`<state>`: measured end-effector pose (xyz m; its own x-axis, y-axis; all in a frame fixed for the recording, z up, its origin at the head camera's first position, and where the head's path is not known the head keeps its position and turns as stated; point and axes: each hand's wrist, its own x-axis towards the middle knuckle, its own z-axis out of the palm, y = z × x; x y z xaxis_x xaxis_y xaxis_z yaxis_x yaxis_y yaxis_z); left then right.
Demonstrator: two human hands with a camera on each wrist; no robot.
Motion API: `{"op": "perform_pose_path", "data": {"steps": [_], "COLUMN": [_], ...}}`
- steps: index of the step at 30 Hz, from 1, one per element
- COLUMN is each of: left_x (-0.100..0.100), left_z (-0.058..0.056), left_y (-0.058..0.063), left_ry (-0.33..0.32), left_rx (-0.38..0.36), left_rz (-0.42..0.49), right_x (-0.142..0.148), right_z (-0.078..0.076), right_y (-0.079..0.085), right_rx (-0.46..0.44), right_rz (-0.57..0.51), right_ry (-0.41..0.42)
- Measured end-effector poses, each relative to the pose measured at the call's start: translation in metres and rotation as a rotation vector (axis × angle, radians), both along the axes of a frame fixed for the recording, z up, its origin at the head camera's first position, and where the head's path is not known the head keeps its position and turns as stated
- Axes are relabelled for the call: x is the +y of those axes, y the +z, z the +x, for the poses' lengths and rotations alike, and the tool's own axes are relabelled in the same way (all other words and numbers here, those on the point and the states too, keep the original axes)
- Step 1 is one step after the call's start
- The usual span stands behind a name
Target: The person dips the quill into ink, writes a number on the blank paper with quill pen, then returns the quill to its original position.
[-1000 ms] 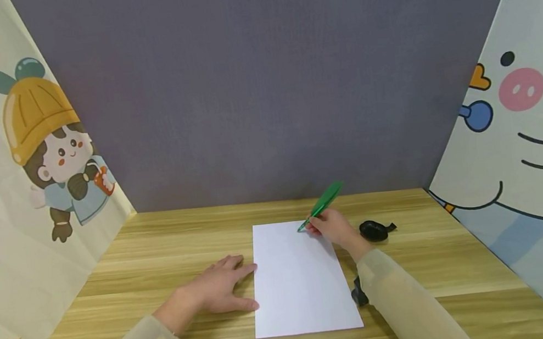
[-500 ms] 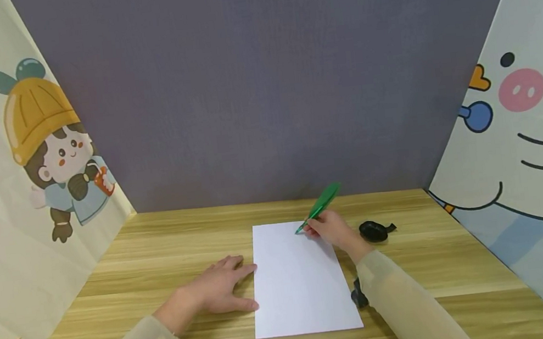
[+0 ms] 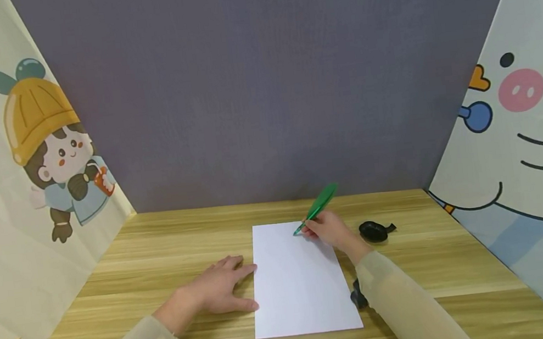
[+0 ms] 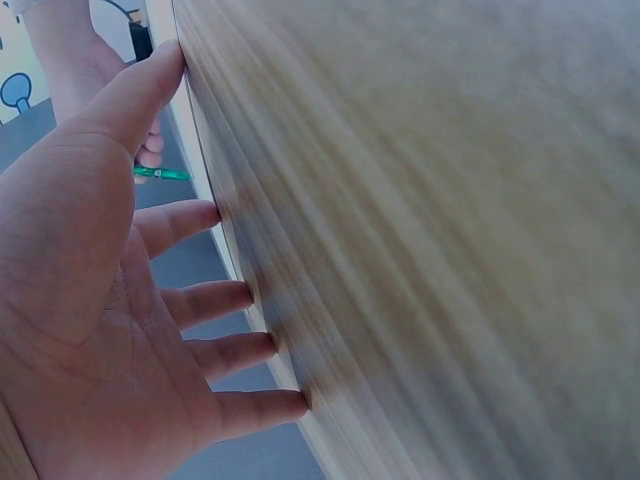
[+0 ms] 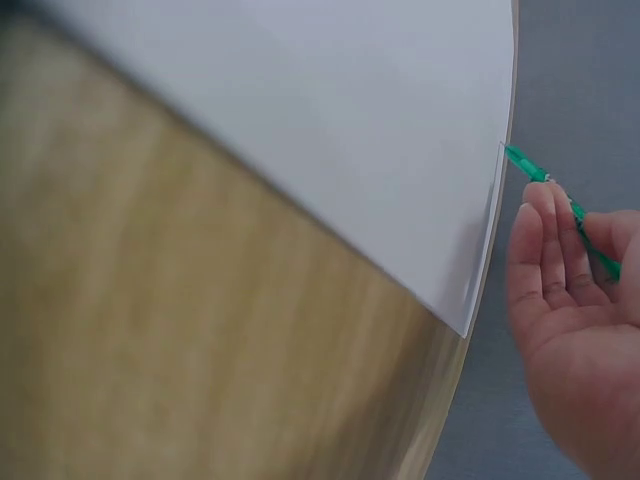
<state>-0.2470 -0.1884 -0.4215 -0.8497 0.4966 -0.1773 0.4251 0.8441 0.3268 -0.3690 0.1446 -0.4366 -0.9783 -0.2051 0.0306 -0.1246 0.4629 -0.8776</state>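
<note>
A plain white sheet of paper [image 3: 293, 286] lies on the wooden table. My right hand [image 3: 331, 229] pinches a green pen with a feather-shaped top [image 3: 323, 199], its tip down at the paper's upper part. The pen leans up and to the right. In the right wrist view the same hand [image 5: 580, 320] curls its fingers around the green pen barrel [image 5: 525, 163]. To the left, my left hand [image 3: 219, 288] rests palm down with fingers spread, thumb and index fingertip at the sheet's left edge. The left wrist view shows its straight fingers [image 4: 190, 225] touching the surface.
A black oval object with a short strap [image 3: 373, 231] lies right of the paper. Dark wrist-worn pieces show below both cuffs. A grey panel [image 3: 263, 93] stands behind the table [image 3: 174, 237], with cartoon-printed cloths at both sides.
My right hand and the pen have moved slightly left and toward me, the tip sliding along the upper part of the paper. The left hand and the sheet stay in place.
</note>
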Motion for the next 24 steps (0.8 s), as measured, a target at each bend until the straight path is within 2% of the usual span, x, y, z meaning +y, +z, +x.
{"op": "perform_pose_path", "data": {"steps": [24], "left_x": [0.0003], "left_z": [0.0000], "left_y": [0.0002], "left_ry": [0.000], "left_rx": [0.003], "left_rz": [0.009], "right_x": [-0.0077], "right_z": [0.0045], "right_y": [0.0010], "right_rx": [0.004], "right_rz": [-0.002], "right_ry": [0.036]}}
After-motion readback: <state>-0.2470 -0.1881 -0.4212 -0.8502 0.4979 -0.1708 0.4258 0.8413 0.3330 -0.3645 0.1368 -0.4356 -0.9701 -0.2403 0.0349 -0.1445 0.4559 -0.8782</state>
